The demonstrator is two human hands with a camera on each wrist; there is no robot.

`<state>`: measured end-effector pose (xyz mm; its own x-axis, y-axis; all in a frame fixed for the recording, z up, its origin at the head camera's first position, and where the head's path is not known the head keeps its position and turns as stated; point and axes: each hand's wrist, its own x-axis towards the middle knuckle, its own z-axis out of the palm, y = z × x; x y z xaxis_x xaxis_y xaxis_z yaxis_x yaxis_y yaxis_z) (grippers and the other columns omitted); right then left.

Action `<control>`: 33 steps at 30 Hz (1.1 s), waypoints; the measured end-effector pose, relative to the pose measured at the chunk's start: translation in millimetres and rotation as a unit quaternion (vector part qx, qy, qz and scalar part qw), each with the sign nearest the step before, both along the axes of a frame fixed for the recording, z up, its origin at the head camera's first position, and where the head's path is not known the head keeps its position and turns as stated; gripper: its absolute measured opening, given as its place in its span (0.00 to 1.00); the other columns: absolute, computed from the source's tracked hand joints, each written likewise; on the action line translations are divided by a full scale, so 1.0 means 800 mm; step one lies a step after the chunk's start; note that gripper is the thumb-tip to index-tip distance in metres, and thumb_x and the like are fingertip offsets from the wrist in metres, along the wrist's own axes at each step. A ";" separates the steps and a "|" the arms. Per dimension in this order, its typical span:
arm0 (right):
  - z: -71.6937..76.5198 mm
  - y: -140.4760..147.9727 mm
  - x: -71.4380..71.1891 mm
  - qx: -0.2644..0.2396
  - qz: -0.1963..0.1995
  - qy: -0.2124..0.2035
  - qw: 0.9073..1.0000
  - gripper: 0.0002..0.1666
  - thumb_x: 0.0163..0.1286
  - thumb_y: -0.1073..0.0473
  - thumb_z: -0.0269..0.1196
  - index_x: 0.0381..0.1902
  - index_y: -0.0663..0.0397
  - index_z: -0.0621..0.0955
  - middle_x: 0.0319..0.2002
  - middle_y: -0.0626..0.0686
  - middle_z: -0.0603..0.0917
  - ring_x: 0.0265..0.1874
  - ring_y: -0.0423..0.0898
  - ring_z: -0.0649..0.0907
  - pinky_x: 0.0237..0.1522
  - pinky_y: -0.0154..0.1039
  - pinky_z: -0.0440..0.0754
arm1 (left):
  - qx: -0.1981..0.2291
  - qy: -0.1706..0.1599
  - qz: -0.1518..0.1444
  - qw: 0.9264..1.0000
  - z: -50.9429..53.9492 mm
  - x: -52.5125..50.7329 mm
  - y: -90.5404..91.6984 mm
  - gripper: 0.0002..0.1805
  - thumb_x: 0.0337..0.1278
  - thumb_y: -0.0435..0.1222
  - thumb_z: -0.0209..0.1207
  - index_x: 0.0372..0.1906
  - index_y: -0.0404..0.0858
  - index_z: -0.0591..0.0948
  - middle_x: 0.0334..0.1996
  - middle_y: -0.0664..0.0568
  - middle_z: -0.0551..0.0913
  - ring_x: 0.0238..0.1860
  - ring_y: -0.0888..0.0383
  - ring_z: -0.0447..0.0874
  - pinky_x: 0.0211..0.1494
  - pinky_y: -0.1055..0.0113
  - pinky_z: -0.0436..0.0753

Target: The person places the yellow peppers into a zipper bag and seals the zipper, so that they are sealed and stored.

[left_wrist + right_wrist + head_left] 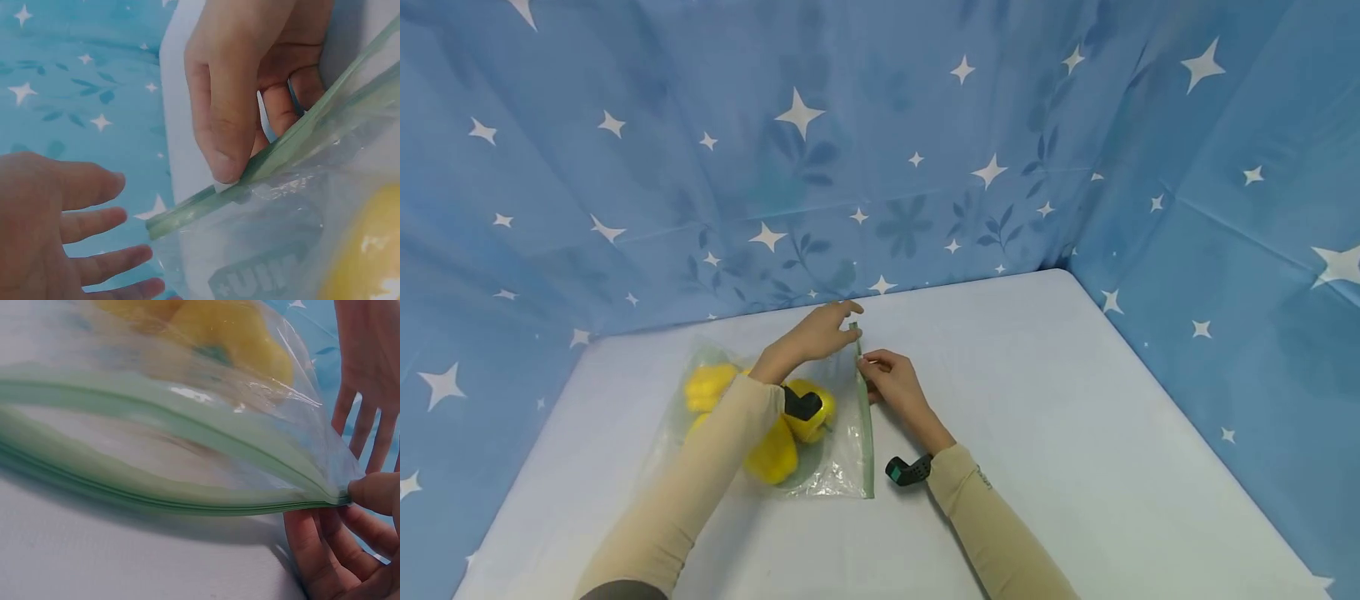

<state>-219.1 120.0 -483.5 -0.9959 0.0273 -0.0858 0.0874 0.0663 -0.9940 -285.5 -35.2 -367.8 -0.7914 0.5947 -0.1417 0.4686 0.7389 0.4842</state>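
A clear zip bag (pixel 842 471) with a green zip strip (pixel 867 446) lies on the table, several yellow bell peppers (pixel 772 454) inside. My right hand (pixel 898 387) pinches the strip between thumb and fingers, towards its far end. Close to that far corner hovers my left hand (pixel 820 333); its fingers (pixel 100 222) are spread and apart from the strip in the left wrist view. The right wrist view shows the bag's mouth (pixel 156 503) parted along most of its length, the two green edges meeting at the pinched end. My left forearm hides some peppers.
The white table (pixel 1037 417) stretches to the right of the bag. A blue curtain (pixel 880 150) with white stars hangs along the back and sides. Each wrist wears a dark camera, the right one (pixel 910 471) just above the table.
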 end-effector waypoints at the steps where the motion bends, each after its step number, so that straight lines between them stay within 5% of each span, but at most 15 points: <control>1: 0.000 0.000 0.000 0.000 -0.001 0.001 1.000 0.16 0.76 0.57 0.64 0.53 0.62 0.85 0.34 0.56 0.90 0.18 0.39 0.82 0.24 0.36 0.86 | 0.005 -0.012 0.005 1.000 -0.001 -0.004 0.002 0.29 0.80 0.42 0.51 0.77 0.34 0.67 0.73 0.34 0.71 0.73 0.37 0.72 0.74 0.42 0.74; 11: -0.001 0.001 0.000 -0.008 -0.007 0.002 1.000 0.13 0.75 0.58 0.64 0.50 0.63 0.86 0.33 0.56 0.90 0.19 0.39 0.82 0.22 0.36 0.85 | 0.012 -0.049 0.050 0.997 -0.017 -0.020 0.015 0.27 0.82 0.43 0.49 0.74 0.34 0.71 0.69 0.37 0.78 0.68 0.41 0.78 0.69 0.46 0.80; 19: 0.000 0.000 0.000 -0.013 -0.007 0.002 1.000 0.13 0.76 0.59 0.65 0.50 0.64 0.86 0.33 0.59 0.90 0.16 0.39 0.81 0.21 0.34 0.84 | 0.041 -0.038 0.057 0.997 -0.023 -0.019 0.017 0.21 0.81 0.40 0.50 0.65 0.33 0.79 0.61 0.40 0.83 0.60 0.44 0.83 0.61 0.50 0.84; 24: 0.000 -0.002 -0.001 -0.006 -0.004 0.000 1.000 0.14 0.76 0.60 0.64 0.51 0.64 0.85 0.31 0.55 0.89 0.18 0.39 0.81 0.22 0.34 0.84 | 0.058 -0.036 0.061 0.996 -0.026 -0.018 0.015 0.16 0.80 0.38 0.52 0.56 0.32 0.84 0.50 0.41 0.88 0.48 0.43 0.87 0.48 0.57 0.85; 33: -0.001 -0.001 -0.002 0.003 -0.012 0.007 1.000 0.12 0.76 0.60 0.64 0.49 0.64 0.86 0.34 0.60 0.90 0.19 0.38 0.81 0.22 0.34 0.83 | 0.047 -0.066 0.049 0.996 -0.027 -0.025 0.012 0.17 0.80 0.38 0.52 0.57 0.31 0.83 0.47 0.41 0.86 0.44 0.47 0.86 0.44 0.61 0.83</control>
<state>-220.4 119.1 -484.7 -0.9961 0.0516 -0.0717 0.0753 0.0710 -0.9946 -305.7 -25.7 -389.8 -0.8243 0.5316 -0.1949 0.3247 0.7258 0.6064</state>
